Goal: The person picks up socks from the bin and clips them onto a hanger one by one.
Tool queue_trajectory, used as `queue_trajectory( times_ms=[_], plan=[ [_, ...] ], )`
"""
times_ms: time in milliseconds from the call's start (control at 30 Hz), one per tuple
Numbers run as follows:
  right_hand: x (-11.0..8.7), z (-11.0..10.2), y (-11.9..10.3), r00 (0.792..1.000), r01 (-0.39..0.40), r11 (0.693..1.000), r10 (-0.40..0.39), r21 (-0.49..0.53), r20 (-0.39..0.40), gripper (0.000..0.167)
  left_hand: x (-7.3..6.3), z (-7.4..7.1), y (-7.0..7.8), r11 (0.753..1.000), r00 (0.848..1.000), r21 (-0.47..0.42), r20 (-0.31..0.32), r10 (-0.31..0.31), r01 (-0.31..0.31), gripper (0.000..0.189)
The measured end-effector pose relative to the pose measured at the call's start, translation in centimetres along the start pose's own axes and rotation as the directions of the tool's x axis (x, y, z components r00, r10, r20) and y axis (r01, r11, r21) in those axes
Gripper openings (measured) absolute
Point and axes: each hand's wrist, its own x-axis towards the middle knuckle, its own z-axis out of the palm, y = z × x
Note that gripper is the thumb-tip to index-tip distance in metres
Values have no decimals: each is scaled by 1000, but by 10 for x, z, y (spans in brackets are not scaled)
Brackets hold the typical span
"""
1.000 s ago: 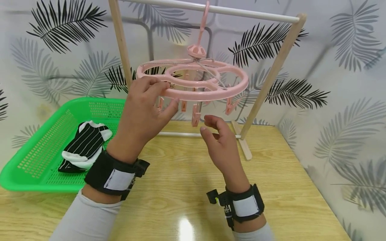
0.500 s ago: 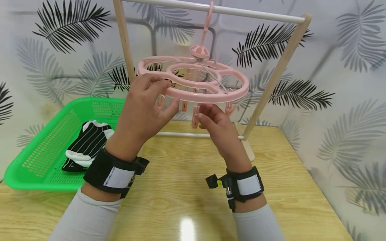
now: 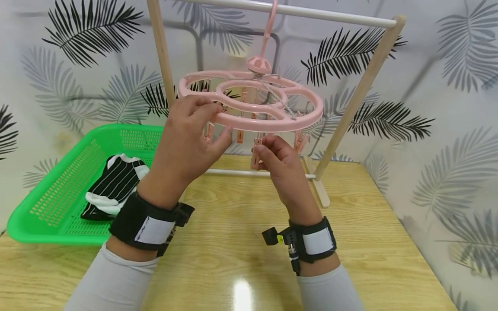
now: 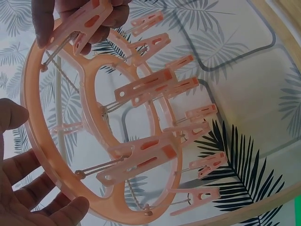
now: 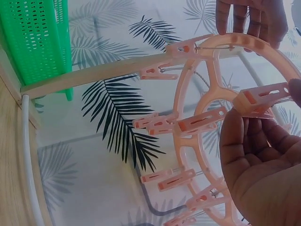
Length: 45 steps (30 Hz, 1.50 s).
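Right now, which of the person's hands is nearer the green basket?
Left. The left hand, on the hanger, is higher, near the right end of the basket; the right hand, pinching a peg, is farther right.

Free: lane over the worktop (image 3: 218,242) between the sleeved forearms (image 3: 327,289), rising toward the underside of the pink clip hanger (image 3: 268,125); also the space right of the right wooden post (image 3: 358,99). Obstructed: left grip (image 3: 190,134) holds the hanger's near-left rim; right grip (image 3: 281,159) pinches a clothespin (image 3: 255,160) beneath the near rim. Other hanging clothespins (image 4: 141,160) crowd the underside. Left wooden post (image 3: 161,47) and perforated green basket (image 3: 58,238) limit the left side; low white rail (image 3: 233,172) crosses behind.
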Motion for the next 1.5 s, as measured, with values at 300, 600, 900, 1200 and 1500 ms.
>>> queue_trajectory(
  times_ms=[300, 600, 900, 1200, 1500],
  plan=[
    [4, 6, 9, 990, 134, 983, -137, -124, -16, 18, -1, 2, 0, 1000, 1000, -12, -8, 4, -4, 34],
    [3, 13, 13, 988, 117, 988, -126, -102, -89, 21, -4, 0, -3, 999, 999, -46, 35, -28, 30, 32],
    [1, 16, 17, 982, 132, 988, -141, -82, -129, 24, -2, -8, -3, 998, 992, -36, 120, -49, 53, 28],
    [-3, 15, 17, 975, 121, 987, -138, -105, -177, 27, 2, -38, 15, 987, 934, 15, 320, -159, 163, 38],
    [-6, 17, 12, 964, 174, 975, -198, -141, -178, 26, 9, -47, -5, 995, 945, 16, 311, -96, 96, 34]
  ],
)
